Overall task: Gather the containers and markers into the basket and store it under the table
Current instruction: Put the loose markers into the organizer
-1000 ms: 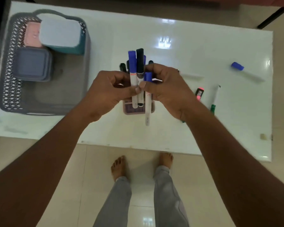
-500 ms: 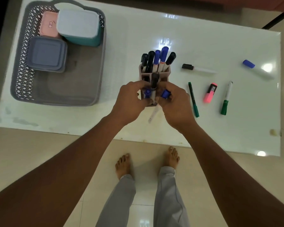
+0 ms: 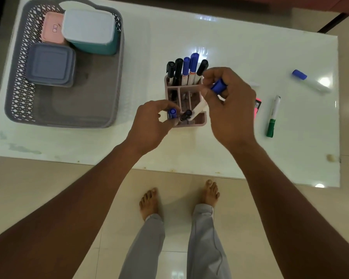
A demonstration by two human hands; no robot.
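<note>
A mauve marker holder (image 3: 197,121) stands mid-table with several black and blue markers (image 3: 186,67) upright in its far compartment. My left hand (image 3: 151,121) pinches a blue-capped marker (image 3: 172,113) and a black-capped one (image 3: 186,114) over the holder's near compartment. My right hand (image 3: 230,105) grips a blue-capped white marker (image 3: 219,86), tilted with its lower end in the holder. At the far left sits a grey mesh basket (image 3: 18,93) holding a pink container (image 3: 52,27), a teal white-lidded container (image 3: 89,27) and a grey-blue container (image 3: 50,63).
Loose on the white table (image 3: 240,47) to the right lie a green marker (image 3: 273,115), a blue-capped marker (image 3: 310,81) and a pink highlighter (image 3: 257,107) partly behind my right hand. My bare feet stand on the tiled floor (image 3: 38,188) below the near table edge.
The bundle of markers held up in both hands has come down to the holder. My right hand has lifted its blue-capped marker up and to the right, tilting it.
</note>
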